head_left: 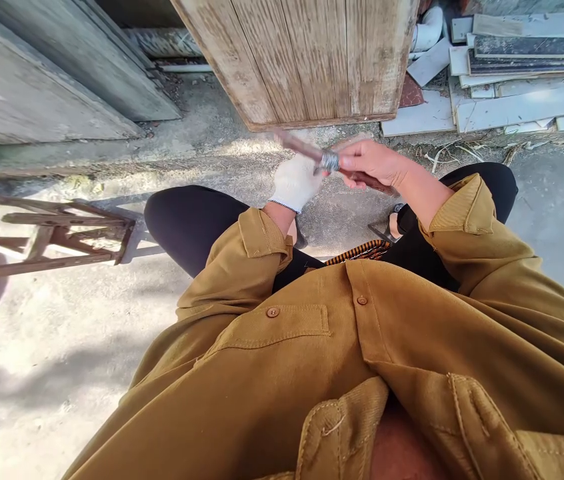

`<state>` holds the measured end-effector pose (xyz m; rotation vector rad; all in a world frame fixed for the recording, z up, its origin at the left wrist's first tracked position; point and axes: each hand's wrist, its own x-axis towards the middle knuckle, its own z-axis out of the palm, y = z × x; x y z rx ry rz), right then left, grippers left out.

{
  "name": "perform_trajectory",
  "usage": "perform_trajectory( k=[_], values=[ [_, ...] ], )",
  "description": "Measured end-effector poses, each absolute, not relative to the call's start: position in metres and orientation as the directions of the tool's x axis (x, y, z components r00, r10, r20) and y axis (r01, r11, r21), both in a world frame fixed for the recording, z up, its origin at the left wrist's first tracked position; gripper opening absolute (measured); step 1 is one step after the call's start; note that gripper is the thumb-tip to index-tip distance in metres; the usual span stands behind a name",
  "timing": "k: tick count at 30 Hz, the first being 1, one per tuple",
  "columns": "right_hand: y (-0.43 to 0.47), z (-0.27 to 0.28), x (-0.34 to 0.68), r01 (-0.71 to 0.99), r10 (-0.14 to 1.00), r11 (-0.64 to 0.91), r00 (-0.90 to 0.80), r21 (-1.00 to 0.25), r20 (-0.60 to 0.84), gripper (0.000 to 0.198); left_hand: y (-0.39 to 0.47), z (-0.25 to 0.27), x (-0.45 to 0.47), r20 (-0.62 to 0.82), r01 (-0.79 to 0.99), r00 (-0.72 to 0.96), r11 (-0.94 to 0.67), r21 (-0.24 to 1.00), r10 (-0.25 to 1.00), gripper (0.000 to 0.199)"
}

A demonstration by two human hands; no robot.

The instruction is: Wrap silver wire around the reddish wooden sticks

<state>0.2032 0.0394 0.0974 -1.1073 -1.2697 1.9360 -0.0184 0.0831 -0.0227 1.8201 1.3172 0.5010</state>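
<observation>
Head cam view: brown stick [305,149], motion-blurred, is up between the knees, just off the bottom edge of the wooden panel [307,67]. Silvery wire [331,161] is already wrapped round its middle, so that much looks done; can't tell if the end's secured or more turns are left. Bare right hand [373,160] has its grip curled on the stick, thumb right by the wire. Gloved left hand [296,183] is up against it too, but can't tell how tightly it's closed. Farther out: wooden frame [62,221] left, stacked boards [527,110] right.
</observation>
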Motion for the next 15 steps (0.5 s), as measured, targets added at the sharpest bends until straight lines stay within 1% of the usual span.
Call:
perform_trajectory(
  k=[2,3,4,6,8,10,13,15],
  values=[
    [0.047,0.101,0.211,-0.174,0.890,-0.351,-0.366,-0.920,-0.271,0.034,0.073,0.001,-0.019,-0.152,0.792,0.358,-0.214,0.572,0.921,0.046],
    [0.052,0.102,0.215,-0.263,0.925,-0.326,-0.285,-0.908,-0.250,0.031,0.068,0.014,-0.018,-0.169,0.842,0.378,-0.262,0.471,0.910,0.052],
    [0.057,0.103,0.220,-0.343,0.949,-0.304,-0.196,-0.889,-0.249,0.029,0.062,0.026,-0.016,-0.179,0.866,0.395,-0.301,0.399,0.901,0.056],
    [0.067,0.103,0.229,-0.457,0.950,-0.280,-0.007,-0.844,-0.311,0.032,0.054,0.042,-0.013,-0.177,0.873,0.423,-0.347,0.341,0.889,0.060],
    [0.076,0.101,0.239,-0.527,0.898,-0.275,0.159,-0.804,-0.411,0.038,0.051,0.046,-0.012,-0.147,0.861,0.424,-0.348,0.371,0.894,0.063],
    [0.081,0.098,0.248,-0.585,0.837,-0.260,0.261,-0.769,-0.481,0.044,0.054,0.041,-0.014,-0.098,0.831,0.394,-0.308,0.463,0.914,0.064],
    [0.081,0.097,0.256,-0.615,0.813,-0.244,0.293,-0.750,-0.504,0.048,0.063,0.025,-0.019,-0.060,0.721,0.311,-0.195,0.664,0.948,0.060],
    [0.077,0.099,0.255,-0.590,0.837,-0.244,0.274,-0.770,-0.475,0.047,0.069,0.012,-0.021,-0.108,0.593,0.263,-0.072,0.802,0.959,0.050]
  ],
)
